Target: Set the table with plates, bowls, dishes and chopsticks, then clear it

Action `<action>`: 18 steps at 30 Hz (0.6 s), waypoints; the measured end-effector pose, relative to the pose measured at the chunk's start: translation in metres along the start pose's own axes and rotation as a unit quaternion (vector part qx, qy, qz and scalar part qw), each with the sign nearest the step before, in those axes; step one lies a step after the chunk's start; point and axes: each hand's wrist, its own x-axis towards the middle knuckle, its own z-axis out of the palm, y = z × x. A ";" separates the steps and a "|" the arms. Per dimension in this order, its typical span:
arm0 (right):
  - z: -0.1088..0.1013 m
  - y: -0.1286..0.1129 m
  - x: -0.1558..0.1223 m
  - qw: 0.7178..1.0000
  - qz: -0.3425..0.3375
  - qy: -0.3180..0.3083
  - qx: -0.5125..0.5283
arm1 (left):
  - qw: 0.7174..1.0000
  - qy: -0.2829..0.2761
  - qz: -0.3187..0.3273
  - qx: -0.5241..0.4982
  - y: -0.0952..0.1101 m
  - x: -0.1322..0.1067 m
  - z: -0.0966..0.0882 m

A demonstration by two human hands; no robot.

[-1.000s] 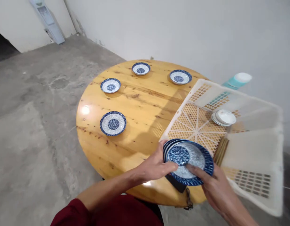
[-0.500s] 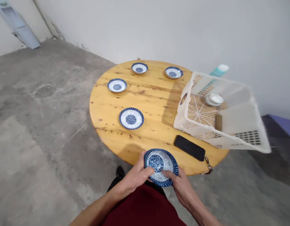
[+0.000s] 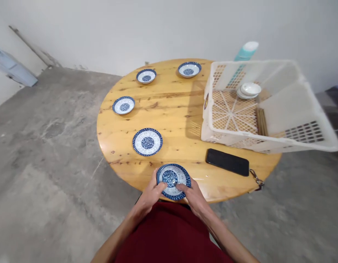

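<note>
A round wooden table (image 3: 182, 109) is being laid with blue-and-white plates, four of them already spaced along its left and far edge: one near the front (image 3: 147, 141), one at the left (image 3: 123, 105) and two at the back (image 3: 146, 76) (image 3: 189, 69). A white plastic crate (image 3: 292, 140) is sitting on the table's right side, overhanging the edge and holding small white dishes (image 3: 248, 90) and a bundle of what look like chopsticks (image 3: 261, 121); a teal bottle (image 3: 245, 51) is standing behind it. A black phone (image 3: 227, 162) is lying face down by the near rim, its keychain (image 3: 257, 179) trailing off the edge.

At the near edge, the left hand (image 3: 150, 193) and right hand (image 3: 194, 193) are both gripping a small stack of plates (image 3: 173, 179), thumbs on top. The laying-out appears to be partly done; the next move would seem to call for separating the top plate and setting it on a bare stretch of rim. A round sticker (image 3: 206, 101) on the crate is showing, but no writing is readable.
</note>
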 end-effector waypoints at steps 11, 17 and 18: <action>0.031 0.002 0.030 0.988 -0.018 0.147 0.051 | 0.985 -0.116 0.030 0.120 0.026 0.071 -0.041; 0.107 0.012 0.036 0.955 -0.018 0.281 0.098 | 0.948 -0.229 0.071 0.210 0.039 0.114 -0.111; 0.122 0.011 0.036 0.949 -0.017 0.297 0.102 | 0.940 -0.252 0.078 0.218 0.045 0.119 -0.123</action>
